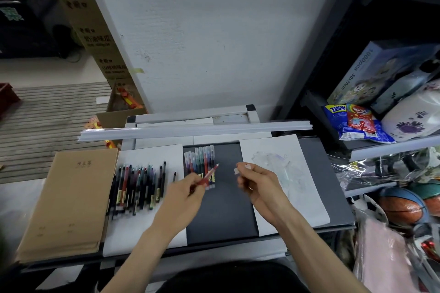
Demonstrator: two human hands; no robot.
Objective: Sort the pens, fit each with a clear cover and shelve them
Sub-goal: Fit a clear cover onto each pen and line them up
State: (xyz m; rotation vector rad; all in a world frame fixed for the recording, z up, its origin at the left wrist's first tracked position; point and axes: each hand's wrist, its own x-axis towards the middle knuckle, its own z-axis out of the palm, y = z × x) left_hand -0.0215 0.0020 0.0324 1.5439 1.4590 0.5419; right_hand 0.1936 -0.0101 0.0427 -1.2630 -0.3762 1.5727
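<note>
My left hand (190, 188) grips a red pen (209, 173) over the dark table top, its tip pointing up and to the right. My right hand (254, 181) pinches a small clear cover (238, 171) a short way right of the pen tip, apart from it. Behind my left hand several pens with clear covers (201, 162) lie side by side on the dark surface. To the left, several uncovered pens (138, 188) lie in a row on a white sheet (152, 154).
A stack of brown notebooks (69, 197) lies at the table's left. A second white sheet (285, 173) lies on the right. A long white rail (195, 129) runs across the back. Shelves (392, 147) at right hold a puzzle box (371, 71), snack bags and balls.
</note>
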